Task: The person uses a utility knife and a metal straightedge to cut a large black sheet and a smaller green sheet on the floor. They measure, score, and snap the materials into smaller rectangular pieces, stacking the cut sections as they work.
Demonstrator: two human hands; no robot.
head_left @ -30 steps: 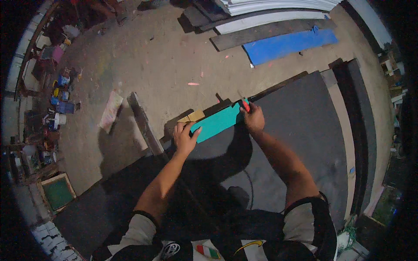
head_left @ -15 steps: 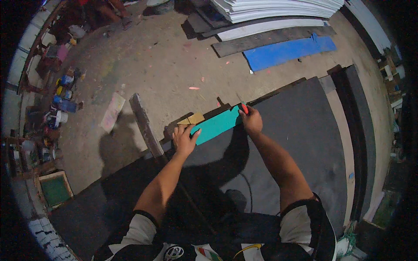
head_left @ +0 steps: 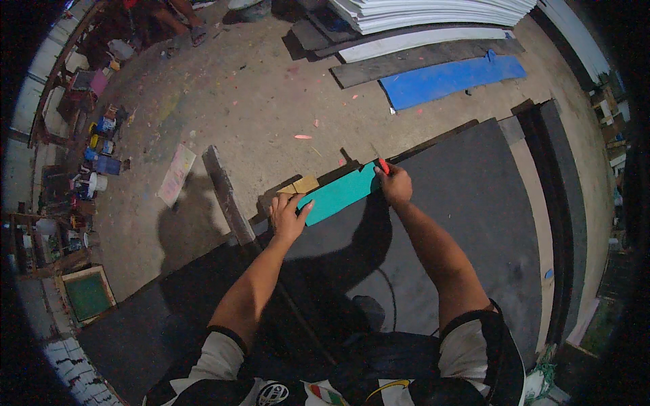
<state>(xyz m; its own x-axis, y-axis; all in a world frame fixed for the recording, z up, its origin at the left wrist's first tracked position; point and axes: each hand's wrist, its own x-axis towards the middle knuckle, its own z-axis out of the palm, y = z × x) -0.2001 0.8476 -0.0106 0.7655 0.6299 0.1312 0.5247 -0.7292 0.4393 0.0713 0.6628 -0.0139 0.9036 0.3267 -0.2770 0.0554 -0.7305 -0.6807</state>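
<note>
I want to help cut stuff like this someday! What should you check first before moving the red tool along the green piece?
1. Left hand pressing down on the teal template: ok, its fingers rest on the left end.
2. Right hand gripping the red-handled tool: ok, it sits at the template's right end.
3. Template lying flat on the dark grey sheet: ok.
4. Left fingers away from the tool: ok, they are at the opposite end.
5. Tool tip sharp and touching the sheet: cannot tell, too small to see.
6. Sheet edge supported underneath: cannot tell.
</note>
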